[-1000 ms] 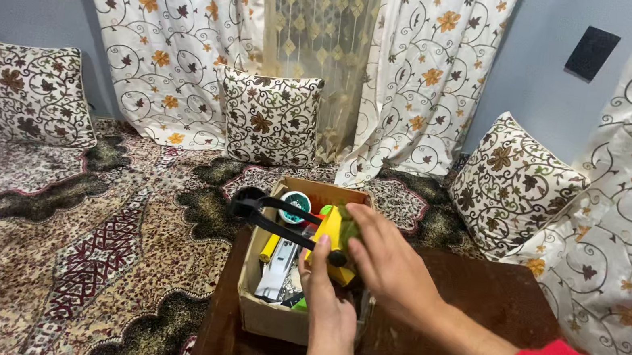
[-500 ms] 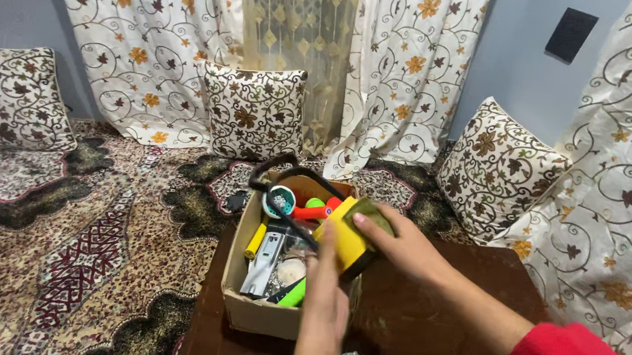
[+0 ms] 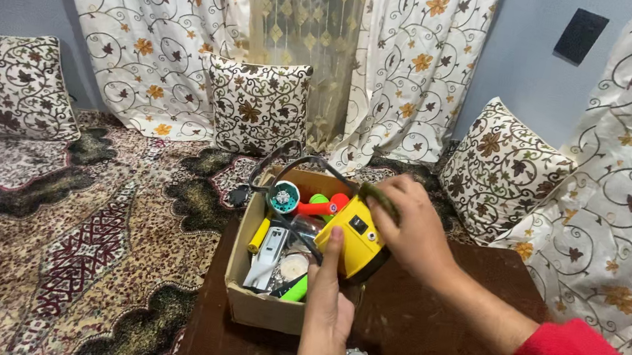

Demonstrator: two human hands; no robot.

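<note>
Dark wooden table (image 3: 432,347) bearing a cardboard box (image 3: 260,308): left hand (image 3: 330,285) and right hand (image 3: 413,229) both grip a yellow device (image 3: 355,240); lifting slowly should free its black cable (image 3: 293,162).

Both hands hold a yellow box-shaped device (image 3: 356,244) over the right end of an open cardboard box (image 3: 266,309): the right hand (image 3: 411,227) grips its top edge, while the left hand (image 3: 330,289) presses against its near side from below. The box stands on a dark brown wooden surface (image 3: 425,338) and holds a black cable (image 3: 293,162), a teal round part (image 3: 283,196), and red, green and yellow pieces. Patterned cushions (image 3: 256,105) lean against floral curtains (image 3: 166,19) beyond a brown ornamental carpet (image 3: 56,233).
</note>
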